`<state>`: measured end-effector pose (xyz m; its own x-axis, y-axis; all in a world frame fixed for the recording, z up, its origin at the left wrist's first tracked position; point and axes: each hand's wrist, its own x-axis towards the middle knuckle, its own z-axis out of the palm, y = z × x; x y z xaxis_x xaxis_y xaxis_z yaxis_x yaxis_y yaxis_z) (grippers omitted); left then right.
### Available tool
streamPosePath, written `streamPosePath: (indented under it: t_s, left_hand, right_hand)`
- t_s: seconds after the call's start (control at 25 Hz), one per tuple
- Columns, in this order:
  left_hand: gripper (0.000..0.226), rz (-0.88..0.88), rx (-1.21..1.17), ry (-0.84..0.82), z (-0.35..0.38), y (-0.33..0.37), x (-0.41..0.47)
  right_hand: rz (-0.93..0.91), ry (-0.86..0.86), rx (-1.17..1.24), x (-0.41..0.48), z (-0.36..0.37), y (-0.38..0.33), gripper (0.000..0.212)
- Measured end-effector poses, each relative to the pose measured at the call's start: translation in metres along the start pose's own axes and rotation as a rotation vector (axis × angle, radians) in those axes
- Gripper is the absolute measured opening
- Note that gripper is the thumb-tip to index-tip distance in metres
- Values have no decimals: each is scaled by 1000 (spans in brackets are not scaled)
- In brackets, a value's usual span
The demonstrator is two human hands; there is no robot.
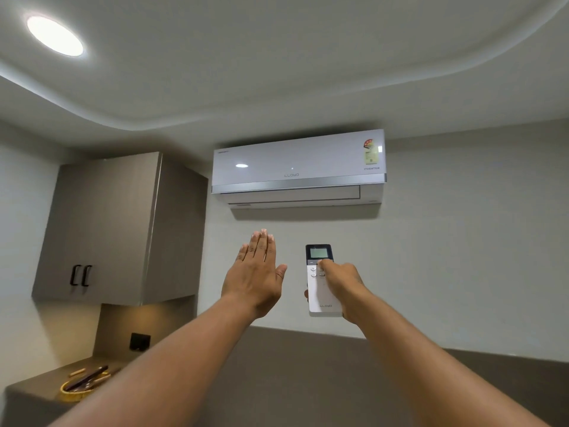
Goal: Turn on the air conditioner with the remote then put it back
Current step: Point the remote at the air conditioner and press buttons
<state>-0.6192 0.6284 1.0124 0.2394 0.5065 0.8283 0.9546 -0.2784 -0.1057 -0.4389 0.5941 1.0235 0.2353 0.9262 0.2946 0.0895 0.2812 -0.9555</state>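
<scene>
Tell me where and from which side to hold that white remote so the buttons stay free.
Grip the remote by its lower white body, from behind and its right edge, as the right hand does now. It stands upright, its dark screen end up toward the air conditioner, so a low hold leaves the thumb free over the buttons. The left hand is open and holds nothing.

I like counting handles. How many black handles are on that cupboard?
2. Both sit side by side low on the cupboard front: one handle on the left, the other handle right beside it.

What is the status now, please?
Right hand grips remote, thumb on buttons. Left hand open, empty. Air conditioner flap closed. Nothing between them.
</scene>
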Motion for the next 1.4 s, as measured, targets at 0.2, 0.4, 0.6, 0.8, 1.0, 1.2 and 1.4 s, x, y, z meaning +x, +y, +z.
streamPosePath:
  t_s: [0.2, 0.4, 0.6, 0.8, 1.0, 1.2, 1.4]
  left_hand:
    - [63, 10, -84, -67, 2, 25, 5]
    - [62, 7, -136, -90, -8, 50, 23]
    - [62, 21, -162, -82, -17, 73, 37]
    - [62, 27, -161, -109, -16, 83, 36]
    - [63, 14, -145, -95, -13, 82, 34]
    - [63, 15, -130, -102, -16, 76, 30]
    - [63, 10, -124, -109, -19, 66, 28]
  right_hand:
    - [8, 21, -24, 1, -12, -7, 29]
    - [14, 59, -36, -4, -34, -22, 33]
    - [20, 84, -45, -9, -56, -30, 35]
    - [10, 84, -32, -11, -68, -31, 33]
    - [5, 69, -50, -3, -69, -31, 34]
    - [12, 51, -51, -6, -63, -31, 32]
    - [6, 44, -52, -9, -54, -32, 32]
